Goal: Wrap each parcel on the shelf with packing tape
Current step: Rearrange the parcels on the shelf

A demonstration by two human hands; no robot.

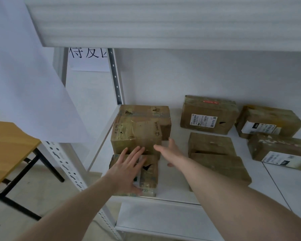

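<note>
Head view shows both hands spread and holding nothing, left hand [127, 168] over, right hand [170, 152] beside, the brown taped SF Express cardboard box [137, 136] on the white metal shelf [172, 188], with no tape roll visible, so wrapping seemingly remains ahead.

"SF EXPRESS" on the taped carton [137, 134]

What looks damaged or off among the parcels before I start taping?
The back-left parcel has torn, scuffed cardboard on top. The SF Express box in front of it leans against it, tilted. The right-hand parcels lie at mixed angles. No tape roll is visible.
</note>
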